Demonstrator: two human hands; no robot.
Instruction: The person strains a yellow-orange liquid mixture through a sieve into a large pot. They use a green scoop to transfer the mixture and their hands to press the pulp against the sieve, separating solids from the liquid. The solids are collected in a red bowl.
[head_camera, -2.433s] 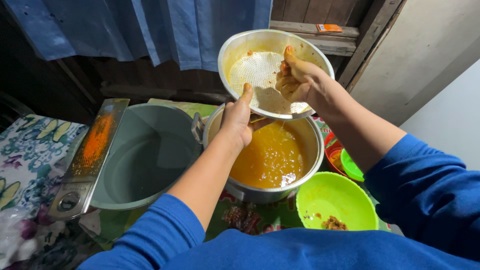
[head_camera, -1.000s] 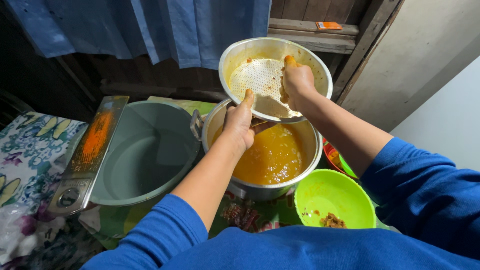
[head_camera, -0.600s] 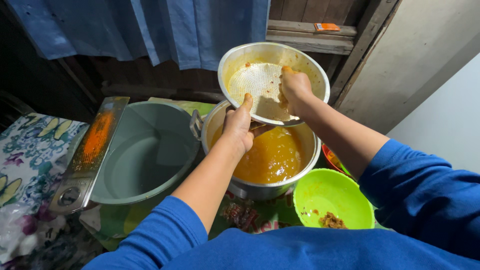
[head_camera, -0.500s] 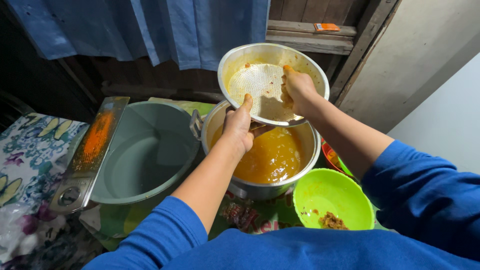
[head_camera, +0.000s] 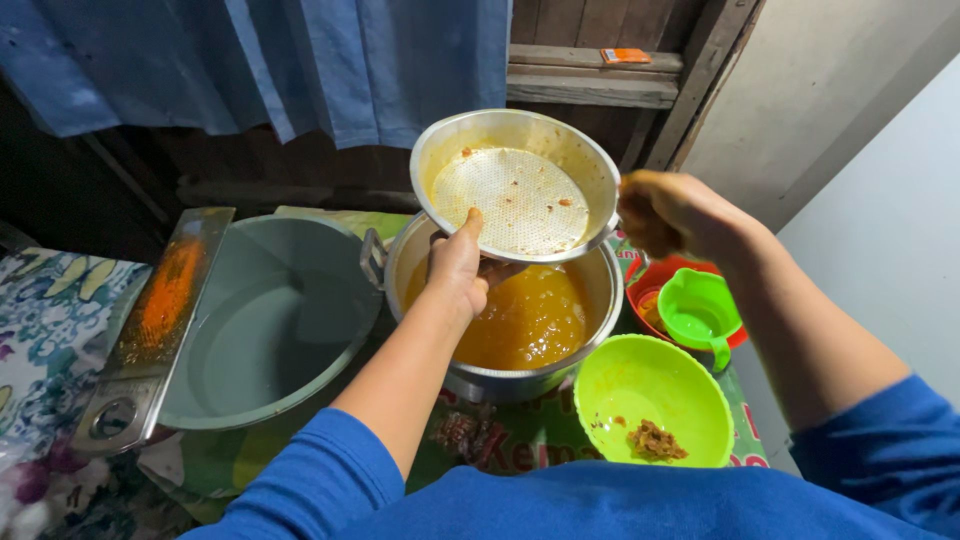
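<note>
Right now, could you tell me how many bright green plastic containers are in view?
2. A green bowl sits in front of the metal pot, right of it; a small green cup lies further right, below the right hand. Others may be hidden.

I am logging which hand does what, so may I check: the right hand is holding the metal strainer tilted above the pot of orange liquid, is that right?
Not quite. The head view shows the left hand holding the metal strainer tilted above the pot of orange liquid. The right hand is clear of the strainer, closed beside its rim.
</note>
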